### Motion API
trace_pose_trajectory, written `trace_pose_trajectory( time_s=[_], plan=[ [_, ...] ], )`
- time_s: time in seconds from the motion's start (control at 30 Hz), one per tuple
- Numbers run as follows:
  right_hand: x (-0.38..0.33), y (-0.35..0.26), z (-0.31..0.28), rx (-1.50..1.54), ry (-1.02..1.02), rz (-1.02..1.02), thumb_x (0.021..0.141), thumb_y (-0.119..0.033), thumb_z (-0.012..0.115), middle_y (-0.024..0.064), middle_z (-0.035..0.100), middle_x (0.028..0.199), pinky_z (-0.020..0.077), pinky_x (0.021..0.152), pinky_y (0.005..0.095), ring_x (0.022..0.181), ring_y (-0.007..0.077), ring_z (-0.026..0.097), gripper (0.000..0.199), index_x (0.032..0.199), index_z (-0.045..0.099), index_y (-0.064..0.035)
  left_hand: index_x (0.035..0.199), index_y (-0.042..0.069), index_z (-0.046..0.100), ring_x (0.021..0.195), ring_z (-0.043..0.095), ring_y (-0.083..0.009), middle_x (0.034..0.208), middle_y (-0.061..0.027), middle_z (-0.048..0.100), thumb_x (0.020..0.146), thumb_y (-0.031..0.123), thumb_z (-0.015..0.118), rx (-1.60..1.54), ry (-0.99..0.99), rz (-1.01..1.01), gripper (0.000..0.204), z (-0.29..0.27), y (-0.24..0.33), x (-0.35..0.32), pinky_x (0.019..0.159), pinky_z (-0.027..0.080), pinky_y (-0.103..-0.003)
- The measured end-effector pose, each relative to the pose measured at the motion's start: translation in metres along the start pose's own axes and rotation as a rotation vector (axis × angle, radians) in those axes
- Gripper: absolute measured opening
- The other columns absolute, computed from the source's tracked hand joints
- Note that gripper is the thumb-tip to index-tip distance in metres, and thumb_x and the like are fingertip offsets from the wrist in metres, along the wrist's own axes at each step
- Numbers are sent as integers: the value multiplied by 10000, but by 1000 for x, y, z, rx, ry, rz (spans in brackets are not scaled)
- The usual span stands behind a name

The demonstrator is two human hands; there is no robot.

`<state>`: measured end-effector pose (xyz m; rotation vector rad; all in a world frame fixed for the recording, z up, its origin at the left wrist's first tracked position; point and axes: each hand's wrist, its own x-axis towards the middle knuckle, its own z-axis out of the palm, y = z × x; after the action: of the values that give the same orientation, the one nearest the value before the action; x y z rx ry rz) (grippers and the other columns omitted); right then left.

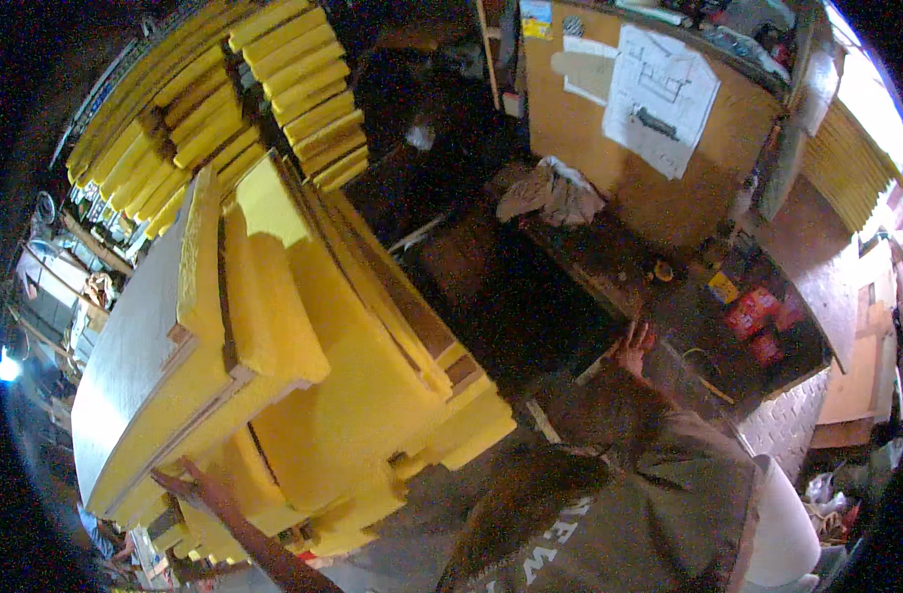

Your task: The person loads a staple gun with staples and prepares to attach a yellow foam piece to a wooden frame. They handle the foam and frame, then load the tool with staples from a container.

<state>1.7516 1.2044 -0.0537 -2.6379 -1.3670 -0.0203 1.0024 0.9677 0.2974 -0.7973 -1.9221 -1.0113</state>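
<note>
A tall stack of yellow foam-padded boards (347, 366) fills the left middle, its edges uneven. Some pieces lean on it, the outermost showing a pale flat face (130, 346). Down at the lower left, my left hand (186, 486) has its fingers spread against the lower edge of these boards, holding nothing I can see. My right hand (631, 351) rests at the near edge of a dark workbench (609, 272), fingers stretched out and apart. Close to it on the bench lie small red packets (753, 314) and a yellow packet (722, 288).
More yellow padded pieces (303, 94) are piled behind the stack. A crumpled beige cloth (555, 193) lies at the bench's far end, below a brown panel (560, 124) with a paper drawing (659, 99). Patterned metal plate (787, 415) and a white rounded object (782, 524) are at right.
</note>
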Motion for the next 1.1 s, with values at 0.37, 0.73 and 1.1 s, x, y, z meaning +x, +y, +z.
trace_pose_trajectory(
  time_s=[0.37, 0.73, 1.1],
  plan=[
    [-8, -10, 4, 29, 12, 17, 858, -281, 495, 99, 126, 1482, 424, 764, 432, 1160, 338, 383, 584, 1380, 274, -146, 1424, 98, 152, 1340, 173, -347, 1469, -172, 128, 871, 556, 409, 6, -44, -60, 762, -7, 3, 0, 1075, 191, -477],
    [-8, -12, 6, 44, 16, 24, 872, -258, 471, 93, 157, 1479, 486, 689, 419, 1113, 325, 467, 532, 1367, 315, -138, 1423, 87, 151, 1344, 155, -351, 1466, -178, 139, 869, 563, 400, 24, -48, -48, 772, -13, 15, 1, 1086, 158, -464],
    [-9, -14, 12, 58, 17, 36, 878, -240, 462, 90, 205, 1444, 525, 640, 408, 1069, 312, 525, 481, 1334, 358, -128, 1422, 85, 152, 1340, 149, -367, 1463, -184, 140, 874, 570, 381, 98, -56, -50, 766, -17, 13, 1, 1088, 153, -462]
  ],
)
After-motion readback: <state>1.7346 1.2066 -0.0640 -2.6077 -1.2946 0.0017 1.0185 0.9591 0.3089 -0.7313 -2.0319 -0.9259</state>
